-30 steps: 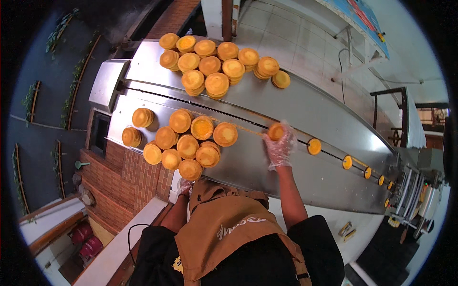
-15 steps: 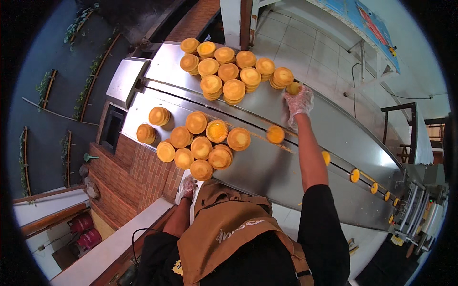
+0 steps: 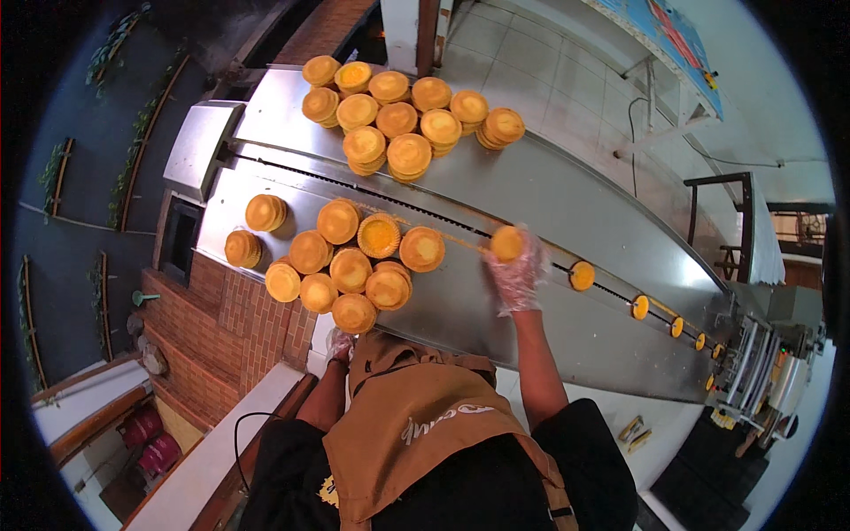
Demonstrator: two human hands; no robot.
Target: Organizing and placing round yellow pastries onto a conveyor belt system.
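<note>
In a clear plastic glove, my right hand [image 3: 518, 273] has its fingers around a round golden tart [image 3: 507, 243] over the conveyor's dark chain track. My left hand [image 3: 339, 343], gloved too, is low beside the table's near edge next to my apron; its fingers are too small and partly hidden to read. Stacks of tarts [image 3: 409, 157] stand on the far side of the track. More stacks [image 3: 351, 270] sit on the near side, with one fluted tart [image 3: 379, 234] face up among them. Single tarts [image 3: 582, 275] lie along the track to the right.
The steel table [image 3: 460, 305] runs from a metal housing [image 3: 202, 146] at the left to a roller machine [image 3: 766, 380] at the right. A white post [image 3: 403, 35] stands behind the far stacks. A brown apron [image 3: 434, 425] covers my front.
My right hand has come back from the end of the far stacks to the track and taken hold of a tart there. The whole view has shifted slightly.
</note>
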